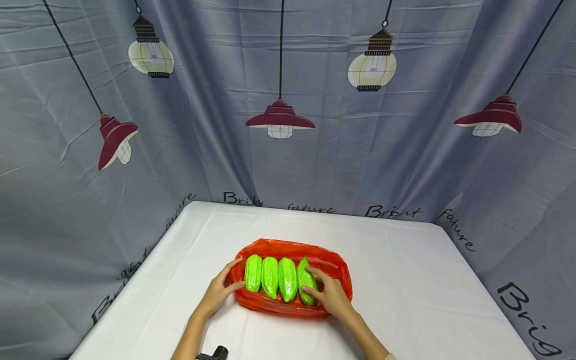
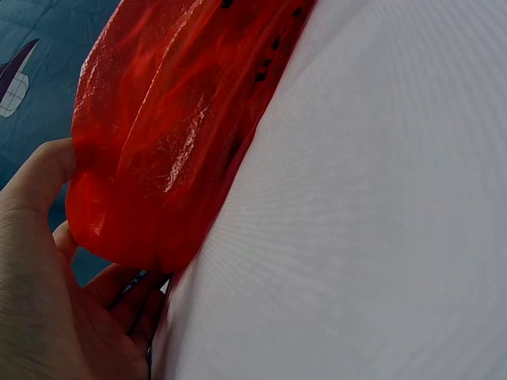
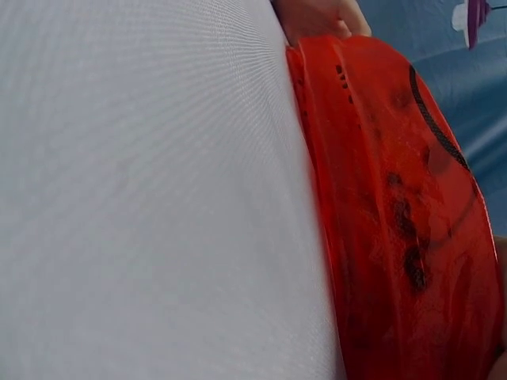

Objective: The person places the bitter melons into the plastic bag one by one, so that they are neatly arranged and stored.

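Note:
A red plastic bag (image 1: 288,311) lies spread open like a shallow bowl on the white table. Inside it, several bright green, ridged fruits, which look like star fruit (image 1: 270,277), stand side by side in a row. My left hand (image 1: 218,290) grips the bag's left end, its thumb and fingers curled about the rim. At the row's right end, my right hand (image 1: 330,295) pinches the last green fruit (image 1: 304,272) between thumb and fingers. In the left wrist view, shiny red plastic (image 2: 158,158) fills the space beside the left hand (image 2: 47,261); the fruits are hidden there.
The white tabletop (image 1: 396,280) extends around the bag. Grey-blue cloth (image 1: 324,165) printed with lamps and lettering hangs behind and at both sides. A black device (image 1: 219,353) sits by the left wrist. Dark print marks the bag's outside (image 3: 396,198) in the right wrist view.

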Demonstrator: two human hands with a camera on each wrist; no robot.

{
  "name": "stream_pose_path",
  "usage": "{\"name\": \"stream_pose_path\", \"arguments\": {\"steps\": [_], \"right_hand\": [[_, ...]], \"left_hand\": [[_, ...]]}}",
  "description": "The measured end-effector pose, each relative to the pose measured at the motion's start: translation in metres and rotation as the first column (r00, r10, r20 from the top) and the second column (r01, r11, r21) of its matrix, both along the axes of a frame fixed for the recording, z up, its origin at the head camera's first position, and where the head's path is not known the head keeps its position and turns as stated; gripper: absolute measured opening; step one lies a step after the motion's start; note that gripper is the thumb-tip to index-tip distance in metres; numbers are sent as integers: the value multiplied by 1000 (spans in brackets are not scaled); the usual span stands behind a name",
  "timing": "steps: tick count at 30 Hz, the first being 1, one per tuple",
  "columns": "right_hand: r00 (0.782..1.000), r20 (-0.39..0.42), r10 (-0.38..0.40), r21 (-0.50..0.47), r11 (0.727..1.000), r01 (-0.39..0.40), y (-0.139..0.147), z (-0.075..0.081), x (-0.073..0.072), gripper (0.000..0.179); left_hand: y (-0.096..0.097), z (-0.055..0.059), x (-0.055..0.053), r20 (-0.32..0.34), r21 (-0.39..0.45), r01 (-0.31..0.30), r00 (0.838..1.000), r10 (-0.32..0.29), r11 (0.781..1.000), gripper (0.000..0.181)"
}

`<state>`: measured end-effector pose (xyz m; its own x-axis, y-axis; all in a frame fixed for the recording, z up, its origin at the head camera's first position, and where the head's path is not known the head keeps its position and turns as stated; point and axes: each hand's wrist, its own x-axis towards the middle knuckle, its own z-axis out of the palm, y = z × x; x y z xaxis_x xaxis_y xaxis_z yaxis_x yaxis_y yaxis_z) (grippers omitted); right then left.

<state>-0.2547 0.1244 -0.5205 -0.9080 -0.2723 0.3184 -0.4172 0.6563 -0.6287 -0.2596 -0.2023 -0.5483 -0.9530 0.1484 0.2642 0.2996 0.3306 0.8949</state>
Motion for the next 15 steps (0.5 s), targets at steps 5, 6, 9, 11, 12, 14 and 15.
{"name": "stream_pose_path", "arguments": {"steps": [5,6,9,11,12,14,15], "right_hand": [[1000,6,-9,-7,1000,9,0,1,0,55],[1000,4,-8,-9,1000,8,0,1,0,55],[1000,3,-11,-6,1000,11,0,1,0,54],[1000,0,-14,-3,1000,14,0,1,0,54],[1000,-4,-14,-2,1000,14,0,1,0,54],[1000,-7,-16,2,1000,16,0,1,0,53],[1000,-9,-15,2,1000,15,0,1,0,53]], "left_hand": [[2,3,2,-9,-19,-15,1000,15,1000,61],[3,6,5,-19,-19,-16,1000,16,1000,61],[7,18,12,-33,-14,-13,999,13,1000,60],[9,27,16,-30,-7,-7,1000,7,1000,59],[10,30,18,-27,-6,-7,1000,7,1000,59],[11,32,19,-16,-5,-6,1000,6,1000,60],[11,32,19,-19,-10,-9,1000,8,1000,60]]}}
